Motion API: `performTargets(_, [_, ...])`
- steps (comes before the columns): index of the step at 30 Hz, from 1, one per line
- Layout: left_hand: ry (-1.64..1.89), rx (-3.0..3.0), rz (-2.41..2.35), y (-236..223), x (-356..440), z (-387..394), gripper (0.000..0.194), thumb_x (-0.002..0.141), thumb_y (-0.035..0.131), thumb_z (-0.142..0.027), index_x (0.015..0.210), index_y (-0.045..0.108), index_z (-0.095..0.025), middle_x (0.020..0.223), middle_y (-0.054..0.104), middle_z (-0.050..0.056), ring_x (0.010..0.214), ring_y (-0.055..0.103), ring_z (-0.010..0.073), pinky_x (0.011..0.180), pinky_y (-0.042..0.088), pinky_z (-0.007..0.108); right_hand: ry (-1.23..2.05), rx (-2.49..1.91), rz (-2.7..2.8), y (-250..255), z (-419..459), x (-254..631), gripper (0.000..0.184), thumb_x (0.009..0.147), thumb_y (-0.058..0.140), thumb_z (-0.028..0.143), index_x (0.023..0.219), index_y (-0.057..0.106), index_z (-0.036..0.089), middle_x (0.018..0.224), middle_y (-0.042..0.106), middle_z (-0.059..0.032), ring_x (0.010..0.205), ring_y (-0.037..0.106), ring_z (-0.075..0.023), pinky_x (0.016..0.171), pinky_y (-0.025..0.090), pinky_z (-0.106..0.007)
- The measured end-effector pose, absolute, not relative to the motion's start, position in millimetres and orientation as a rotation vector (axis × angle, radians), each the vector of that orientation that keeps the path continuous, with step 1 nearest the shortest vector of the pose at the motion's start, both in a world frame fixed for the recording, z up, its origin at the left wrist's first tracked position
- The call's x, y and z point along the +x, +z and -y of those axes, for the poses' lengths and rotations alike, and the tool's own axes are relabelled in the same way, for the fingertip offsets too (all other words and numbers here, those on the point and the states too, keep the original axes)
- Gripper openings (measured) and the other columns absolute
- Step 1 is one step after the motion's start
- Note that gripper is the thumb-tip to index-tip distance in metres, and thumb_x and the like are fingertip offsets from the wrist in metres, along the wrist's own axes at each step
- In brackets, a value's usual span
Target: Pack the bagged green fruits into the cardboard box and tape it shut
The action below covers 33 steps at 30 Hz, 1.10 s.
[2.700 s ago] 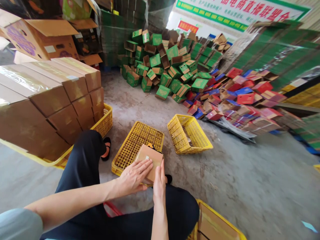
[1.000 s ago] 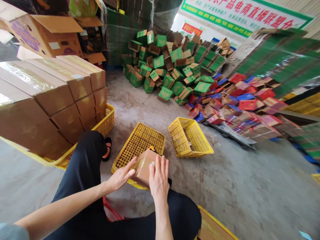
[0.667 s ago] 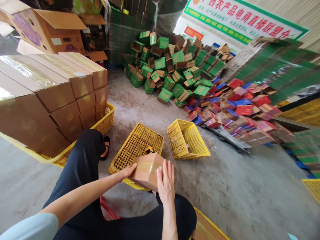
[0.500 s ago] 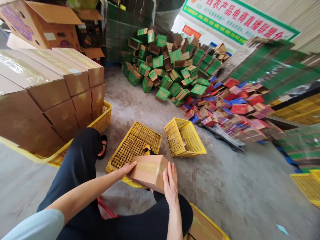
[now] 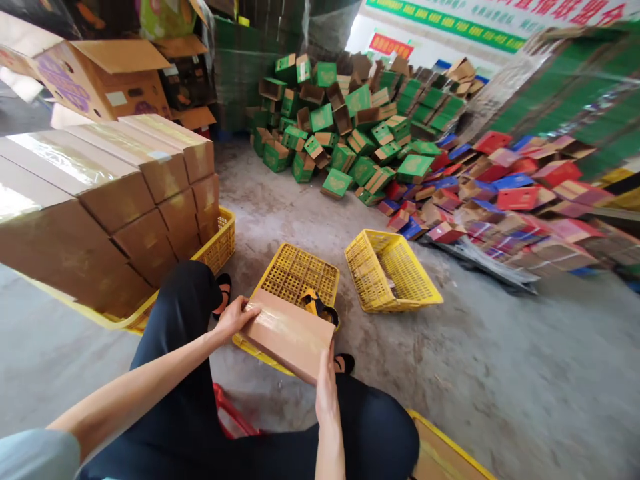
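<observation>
I hold a small taped brown cardboard box [image 5: 290,333] between both hands above an upturned yellow crate [image 5: 300,275]. My left hand [image 5: 235,315] grips its left end with curled fingers. The near right corner rests against my right hand [image 5: 325,387], which has its fingers pressed to the side. A yellow and black tape dispenser [image 5: 320,307] lies on the crate just behind the box. My legs in dark trousers [image 5: 180,347] are below.
A stack of sealed brown cartons [image 5: 100,200] fills a yellow crate [image 5: 220,247] at left. A tilted yellow crate [image 5: 390,270] lies ahead on the concrete floor. Piles of green boxes [image 5: 340,127] and red and blue boxes [image 5: 500,193] sit beyond.
The box has turned from standing upright to lying lengthwise across both hands. My left hand moved to its left end, my right hand to its near corner. The tape dispenser now shows behind it.
</observation>
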<state>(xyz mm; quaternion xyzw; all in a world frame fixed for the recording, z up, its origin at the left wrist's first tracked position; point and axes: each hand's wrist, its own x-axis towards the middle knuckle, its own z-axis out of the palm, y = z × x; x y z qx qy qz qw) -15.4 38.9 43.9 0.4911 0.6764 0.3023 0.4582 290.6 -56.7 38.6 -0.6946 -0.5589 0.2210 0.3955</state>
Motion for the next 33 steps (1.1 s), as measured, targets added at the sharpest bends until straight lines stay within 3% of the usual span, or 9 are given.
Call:
performTargets(4, [0.732,1.272,-1.701,41.9,-20.9,-34.7,0.041,0.086,0.065,-0.052,0.109,0.067,-0.018,0.111,0.076,0.011,0.105,0.07,0.0305,0.087,0.051,0.035,0.714,-1.834,1.242,13.0,47.3,281.9,0.067,0.106,0.034,0.056,0.159,0.043,0.015,0.144,0.065,-0.017,0.119,0.071,-0.0264,0.092,0.059,-0.04])
performTargets(9, [0.717,1.382,-1.694,28.1,-14.1,-27.9,0.042,0.094,0.057,-0.051,0.12,0.064,-0.018,0.123,0.071,0.011,0.111,0.068,0.0289,0.092,0.05,0.036,0.638,-1.871,1.252,13.3,33.3,289.9,0.065,0.104,0.036,0.057,0.152,0.055,0.016,0.133,0.072,-0.0149,0.111,0.074,-0.0254,0.085,0.061,-0.036])
performTargets(14, [0.725,1.552,-1.683,18.3,-8.1,-22.6,0.048,0.1,0.048,-0.051,0.13,0.06,-0.017,0.125,0.068,0.014,0.116,0.067,0.0287,0.097,0.052,0.039,0.524,-1.914,1.243,12.4,20.2,292.1,0.082,0.098,0.032,0.073,0.149,0.058,0.015,0.127,0.074,-0.0163,0.111,0.073,-0.0273,0.087,0.059,-0.036])
performTargets(19, [0.794,1.77,-1.662,9.5,2.6,-13.4,0.064,0.104,0.042,-0.049,0.159,0.038,-0.016,0.154,0.05,0.019,0.141,0.053,0.0336,0.111,0.047,0.049,0.32,-2.056,1.282,10.3,17.8,282.8,0.095,0.096,0.019,0.079,0.147,0.058,0.01,0.119,0.076,-0.0207,0.103,0.075,-0.0317,0.086,0.058,-0.041])
performTargets(23, [0.851,2.023,-1.64,3.4,11.0,-8.4,0.069,0.105,0.042,-0.051,0.165,0.027,-0.021,0.171,0.025,0.017,0.155,0.033,0.0362,0.119,0.039,0.054,0.242,-2.04,1.323,7.1,20.6,272.4,0.09,0.101,0.017,0.07,0.152,0.051,0.004,0.137,0.066,-0.027,0.122,0.068,-0.0331,0.102,0.053,-0.046])
performTargets(27, [0.806,2.274,-1.697,5.3,16.8,-8.0,0.08,0.104,0.043,-0.061,0.165,0.024,-0.013,0.167,0.032,0.024,0.157,0.025,0.0385,0.123,0.03,0.06,0.214,-2.003,1.362,0.9,22.0,268.7,0.089,0.103,0.017,0.068,0.154,0.044,0.0,0.152,0.051,-0.0309,0.14,0.054,-0.0357,0.116,0.043,-0.053])
performTargets(33, [0.768,2.462,-1.618,13.5,34.9,-3.9,0.09,0.101,0.045,-0.065,0.164,0.022,-0.004,0.164,0.033,0.03,0.157,0.025,0.0397,0.125,0.029,0.058,0.224,-2.043,1.423,-0.4,25.8,267.7,0.092,0.103,0.016,0.07,0.157,0.04,0.0,0.161,0.039,-0.031,0.151,0.038,-0.042,0.121,0.032,-0.061])
